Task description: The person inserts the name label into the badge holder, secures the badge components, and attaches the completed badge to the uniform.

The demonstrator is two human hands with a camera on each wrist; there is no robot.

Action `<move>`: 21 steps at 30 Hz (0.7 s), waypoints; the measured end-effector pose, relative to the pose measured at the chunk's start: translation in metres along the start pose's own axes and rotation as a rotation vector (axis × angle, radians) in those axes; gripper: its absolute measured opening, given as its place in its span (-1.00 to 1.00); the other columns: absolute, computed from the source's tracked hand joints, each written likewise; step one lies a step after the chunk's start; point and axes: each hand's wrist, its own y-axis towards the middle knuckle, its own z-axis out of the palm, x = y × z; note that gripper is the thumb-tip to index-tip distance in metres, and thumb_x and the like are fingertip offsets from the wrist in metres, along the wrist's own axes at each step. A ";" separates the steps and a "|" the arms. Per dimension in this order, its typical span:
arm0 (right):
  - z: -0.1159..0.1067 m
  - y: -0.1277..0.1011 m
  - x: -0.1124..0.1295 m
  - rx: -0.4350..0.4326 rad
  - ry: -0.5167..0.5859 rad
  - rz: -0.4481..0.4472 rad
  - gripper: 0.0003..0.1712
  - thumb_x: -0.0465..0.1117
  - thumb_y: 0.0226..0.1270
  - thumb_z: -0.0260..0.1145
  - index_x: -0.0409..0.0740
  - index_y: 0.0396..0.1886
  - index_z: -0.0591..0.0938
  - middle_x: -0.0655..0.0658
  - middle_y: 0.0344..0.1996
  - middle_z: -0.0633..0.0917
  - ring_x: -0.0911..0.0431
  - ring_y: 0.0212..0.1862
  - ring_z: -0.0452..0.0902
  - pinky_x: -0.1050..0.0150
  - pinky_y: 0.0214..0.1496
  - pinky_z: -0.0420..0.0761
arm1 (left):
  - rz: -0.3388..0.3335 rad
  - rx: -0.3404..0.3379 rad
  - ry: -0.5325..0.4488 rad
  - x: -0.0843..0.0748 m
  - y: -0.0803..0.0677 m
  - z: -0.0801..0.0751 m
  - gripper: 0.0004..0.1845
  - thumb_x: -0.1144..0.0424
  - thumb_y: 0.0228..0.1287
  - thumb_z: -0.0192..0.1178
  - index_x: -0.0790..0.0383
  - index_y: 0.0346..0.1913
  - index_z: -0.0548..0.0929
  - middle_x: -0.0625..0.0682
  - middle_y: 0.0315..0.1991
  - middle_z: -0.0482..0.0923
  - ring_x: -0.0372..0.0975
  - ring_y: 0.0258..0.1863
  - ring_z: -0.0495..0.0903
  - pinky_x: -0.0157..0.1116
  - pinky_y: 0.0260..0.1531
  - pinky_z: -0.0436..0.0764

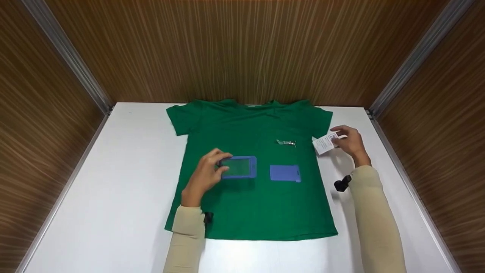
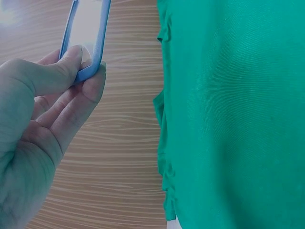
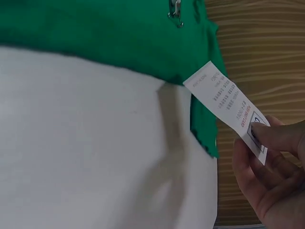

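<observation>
Between thumb and fingers, my left hand point(image 1: 206, 170) pinches one end of a blue-purple card holder frame point(image 1: 253, 167) with a clear window, held above the green T-shirt point(image 1: 242, 204). The left wrist view shows the thumb on the window of the card holder frame point(image 2: 102, 31). My right hand point(image 1: 349, 142) pinches a white printed card point(image 1: 324, 144) by one edge, beside the shirt's right side. Small print and a boxed logo show on the card point(image 3: 219, 95) in the right wrist view. On the shirt lie a flat blue-purple panel point(image 1: 285, 173) and a small metal clip with a clear strap point(image 1: 286, 143).
The shirt lies spread on a white table point(image 1: 125, 182), its sleeves toward the back. Wood-grain panels point(image 1: 242, 49) enclose the table at the back and both sides, with metal rails point(image 1: 72, 57) at the corners. Dark wrist cameras point(image 1: 342, 183) sit on the sleeves.
</observation>
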 end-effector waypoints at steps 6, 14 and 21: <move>0.010 -0.004 0.013 0.014 0.026 -0.002 -0.58 -0.42 0.44 0.27 -0.37 0.27 0.57 -0.41 0.06 0.61 0.14 -0.16 0.60 0.43 -0.26 0.71 | 0.022 -0.006 0.022 0.001 0.000 0.001 -0.66 0.43 0.37 0.31 0.28 0.17 0.69 0.20 -0.04 0.62 0.06 -0.14 0.64 0.02 -0.06 0.69; 0.026 -0.016 0.026 0.038 0.135 -0.060 -0.59 -0.43 0.41 0.31 -0.40 0.22 0.57 -0.41 0.05 0.62 0.17 -0.22 0.62 0.32 -0.24 0.77 | 0.003 0.008 0.016 0.000 0.000 0.001 -0.67 0.42 0.38 0.30 0.27 0.18 0.69 0.20 -0.02 0.62 0.07 -0.12 0.65 0.02 -0.04 0.70; 0.044 -0.031 0.041 0.049 0.180 -0.116 -0.61 -0.40 0.39 0.36 -0.36 0.19 0.60 -0.41 0.03 0.64 0.10 -0.20 0.63 0.31 -0.25 0.76 | 0.018 -0.005 0.026 -0.001 0.000 0.000 -0.66 0.46 0.34 0.33 0.29 0.16 0.70 0.21 -0.05 0.62 0.04 -0.13 0.64 0.00 -0.05 0.70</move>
